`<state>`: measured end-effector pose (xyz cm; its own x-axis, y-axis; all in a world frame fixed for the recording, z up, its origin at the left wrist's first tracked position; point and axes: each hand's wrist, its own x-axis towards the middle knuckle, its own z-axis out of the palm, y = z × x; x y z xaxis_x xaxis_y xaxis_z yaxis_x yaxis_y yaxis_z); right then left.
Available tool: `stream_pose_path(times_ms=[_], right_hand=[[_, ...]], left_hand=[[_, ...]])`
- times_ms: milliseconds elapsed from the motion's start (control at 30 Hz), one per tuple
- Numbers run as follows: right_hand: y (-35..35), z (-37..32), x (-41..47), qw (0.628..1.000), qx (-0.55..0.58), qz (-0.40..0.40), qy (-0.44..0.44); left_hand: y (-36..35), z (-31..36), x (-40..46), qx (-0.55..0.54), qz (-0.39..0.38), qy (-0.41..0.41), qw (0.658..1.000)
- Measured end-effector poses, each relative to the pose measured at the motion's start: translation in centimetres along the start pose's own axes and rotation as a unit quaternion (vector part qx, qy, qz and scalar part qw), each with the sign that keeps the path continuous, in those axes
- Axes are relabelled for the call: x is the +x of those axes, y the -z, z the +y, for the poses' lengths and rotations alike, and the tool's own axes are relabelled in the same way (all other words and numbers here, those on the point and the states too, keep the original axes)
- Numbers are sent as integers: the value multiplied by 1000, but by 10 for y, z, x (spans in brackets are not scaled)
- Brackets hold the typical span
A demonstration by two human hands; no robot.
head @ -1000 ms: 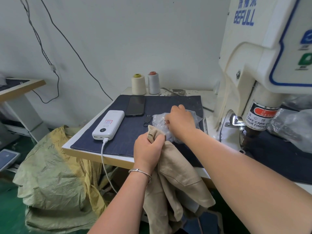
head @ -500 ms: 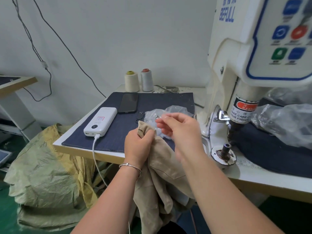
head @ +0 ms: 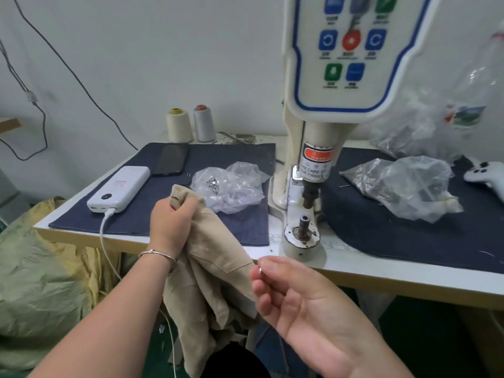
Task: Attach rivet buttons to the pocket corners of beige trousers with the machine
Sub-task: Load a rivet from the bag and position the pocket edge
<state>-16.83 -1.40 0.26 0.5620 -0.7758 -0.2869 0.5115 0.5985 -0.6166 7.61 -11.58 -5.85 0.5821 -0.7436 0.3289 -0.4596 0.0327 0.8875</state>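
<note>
My left hand (head: 171,225) grips a bunched corner of the beige trousers (head: 218,271), which hang down over the table's front edge. My right hand (head: 297,298) is palm up in front of the table and pinches a small silver rivet (head: 260,269) between thumb and fingertip. The cream rivet machine (head: 338,77) stands behind, its punch (head: 311,196) above the lower die post (head: 303,227). A clear bag of rivets (head: 231,186) lies on the dark mat, left of the machine.
A white power bank (head: 118,190) with a cable, a black phone (head: 171,159) and two thread cones (head: 191,125) lie on the left of the table (head: 381,285). More clear bags (head: 403,186) and a white controller (head: 482,173) lie right. A yellow-green sack (head: 41,282) sits below left.
My right hand has drawn back from the rivet bag toward me, down in front of the table, with a rivet pinched. The view has swung right toward the machine. My left hand keeps its grip.
</note>
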Motion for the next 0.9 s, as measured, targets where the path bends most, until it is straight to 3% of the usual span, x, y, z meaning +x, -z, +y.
stream_pose_path(times_ms=[233,467,767,900], right_hand=[[53,-35,-14,982,-127,110,87],[71,-60,6,905,-298,214,216],[74,-72,32,886,-336,213,239],[90,-89,31,843,-397,259,255]], left_hand=[[-1,2,-2,33,13,8,999],[-2,6,-4,41,8,5,999],[-2,4,-2,46,4,11,999],[-2,3,-2,43,-3,6,999]])
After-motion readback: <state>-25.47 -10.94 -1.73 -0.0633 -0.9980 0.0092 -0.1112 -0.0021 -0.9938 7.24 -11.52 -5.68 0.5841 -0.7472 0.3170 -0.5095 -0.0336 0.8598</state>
